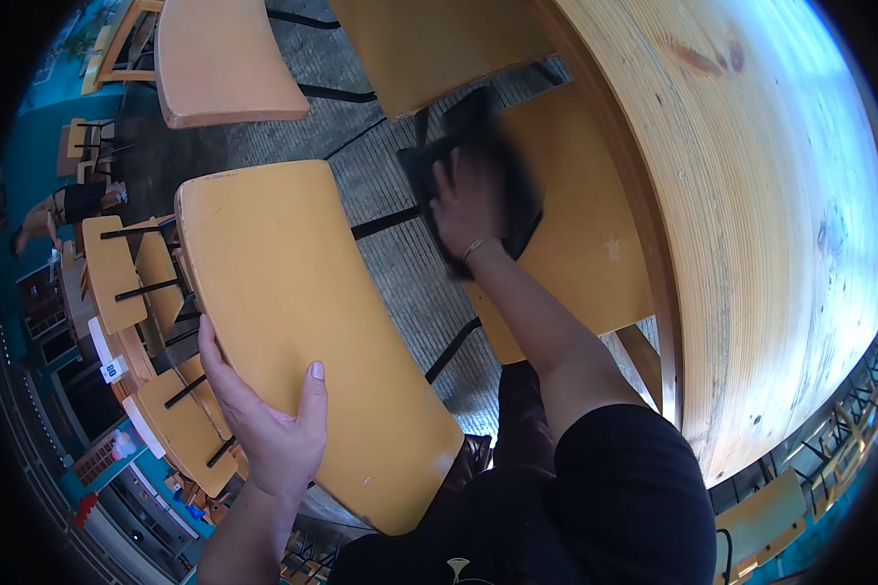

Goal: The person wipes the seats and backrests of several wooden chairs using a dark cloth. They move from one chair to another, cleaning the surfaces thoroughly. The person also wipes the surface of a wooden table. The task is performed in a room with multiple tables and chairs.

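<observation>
My left hand (273, 434) grips the edge of a yellow wooden chair backrest (283, 283), with its thumb on the front face and its fingers along the far edge. My right hand (466, 207) presses down on a dark, folded cloth (522, 200) at the left part of the same chair's yellow seat (590, 258). Motion blurs this hand and the cloth, and some of the fingers are hard to make out. Part of the cloth hangs past the seat's side edge. A thin bracelet circles my right wrist.
A light wooden tabletop (751, 214) rises close on the right, overhanging the seat. Another chair's backrest (224, 63) and seat (439, 49) stand just beyond. More chairs (117, 273) line the left. A person (59, 210) bends over far left. The floor (380, 258) is grey and ridged.
</observation>
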Available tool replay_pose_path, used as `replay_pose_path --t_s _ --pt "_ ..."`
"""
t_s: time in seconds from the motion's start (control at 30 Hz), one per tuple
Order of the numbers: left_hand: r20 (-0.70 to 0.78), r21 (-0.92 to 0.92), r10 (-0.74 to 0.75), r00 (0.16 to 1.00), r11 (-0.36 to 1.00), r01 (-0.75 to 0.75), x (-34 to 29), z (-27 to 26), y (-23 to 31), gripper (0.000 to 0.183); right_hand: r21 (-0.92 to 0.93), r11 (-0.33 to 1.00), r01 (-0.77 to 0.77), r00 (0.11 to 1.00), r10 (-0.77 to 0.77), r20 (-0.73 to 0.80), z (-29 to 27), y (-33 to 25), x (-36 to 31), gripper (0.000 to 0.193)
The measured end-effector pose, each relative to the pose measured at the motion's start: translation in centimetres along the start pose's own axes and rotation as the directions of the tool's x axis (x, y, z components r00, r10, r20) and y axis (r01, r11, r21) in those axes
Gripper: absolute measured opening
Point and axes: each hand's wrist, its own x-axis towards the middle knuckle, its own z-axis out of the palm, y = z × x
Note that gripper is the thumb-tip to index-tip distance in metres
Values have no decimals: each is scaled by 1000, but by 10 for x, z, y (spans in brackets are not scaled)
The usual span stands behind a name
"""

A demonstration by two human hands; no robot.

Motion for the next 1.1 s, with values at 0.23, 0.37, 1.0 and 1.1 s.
replay_pose_path --t_s 0.23,0.37,1.0,1.1 --pt "5 -10 -39 999 999 39 -2 -2 -3 89 109 976 189 982 -190 -4 -21 45 48 68" --pt "-1 -33 -25 1000 999 25 1 0 -2 87 132 944 -303 893 329 -307 -26 152 94 69" --pt "-5 -48 53 999 997 -54 0 3 -5 83 56 992 109 989 -103 -102 13 -17 43 54" --pt "-10 -38 58 998 998 -58 -4 1 -10 82 -7 956 292 956 -292 -21 22 -32 33 56"
